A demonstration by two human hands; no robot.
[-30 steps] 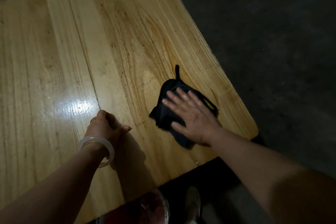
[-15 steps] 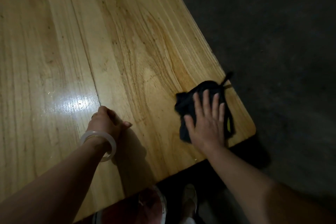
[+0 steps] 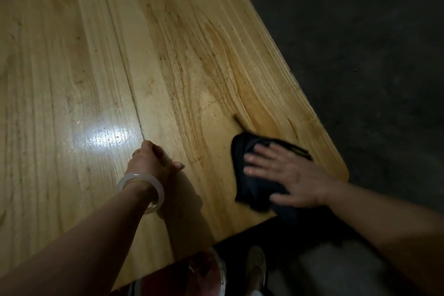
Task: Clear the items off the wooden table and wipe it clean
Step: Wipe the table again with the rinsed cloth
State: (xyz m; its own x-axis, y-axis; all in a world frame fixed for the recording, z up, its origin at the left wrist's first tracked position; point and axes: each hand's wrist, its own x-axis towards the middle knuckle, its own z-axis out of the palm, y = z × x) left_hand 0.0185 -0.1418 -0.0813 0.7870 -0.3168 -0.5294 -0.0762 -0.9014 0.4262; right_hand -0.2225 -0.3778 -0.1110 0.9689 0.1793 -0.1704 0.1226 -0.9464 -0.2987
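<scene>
Wooden table (image 3: 192,60) | no legible writing | right hand (image 3: 286,173) pressed flat, fingers spread, on black cloth (image 3: 254,190) | left hand (image 3: 151,158) curled, resting on tabletop, holding nothing

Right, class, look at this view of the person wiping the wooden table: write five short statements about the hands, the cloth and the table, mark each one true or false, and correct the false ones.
1. The right hand presses flat on a dark cloth. True.
2. The cloth lies in the middle of the wooden table. False: it lies near the table's right-hand near corner.
3. The left hand holds a second cloth. False: it rests on the table with its fingers curled, and no cloth shows in it.
4. A pale bangle sits on the left wrist. True.
5. Plates stand on the tabletop. False: only the cloth and the two hands show on it.
</scene>
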